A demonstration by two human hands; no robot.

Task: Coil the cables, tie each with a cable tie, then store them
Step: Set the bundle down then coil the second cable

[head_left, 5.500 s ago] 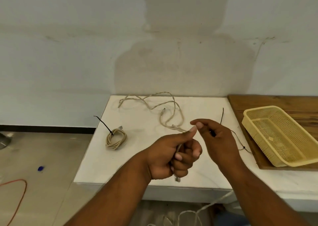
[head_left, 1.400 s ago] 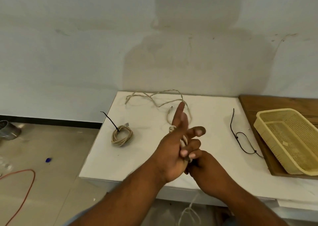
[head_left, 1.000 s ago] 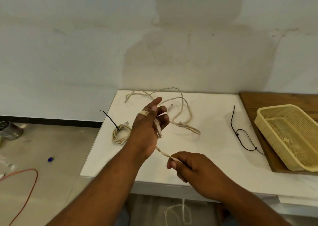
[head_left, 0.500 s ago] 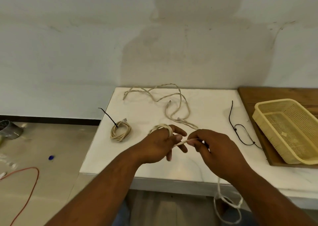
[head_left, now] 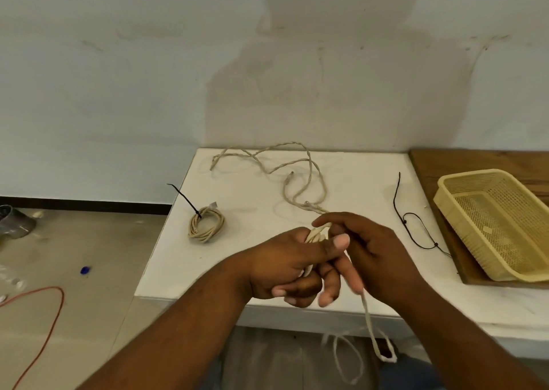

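My left hand [head_left: 285, 267] holds some turns of the cable [head_left: 367, 309] wound round its fingers, above the front edge of the worktop [head_left: 193, 270]. My right hand [head_left: 377, 256], touching it, grips the free strand. This strand runs almost straight down past the worktop edge, so I judge the right hand, being nearer, should lift it over.

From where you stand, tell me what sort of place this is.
Likely a bare workroom or storeroom: a patchy, stained wall, a plain white table against it, and an orange cord trailing over the floor.
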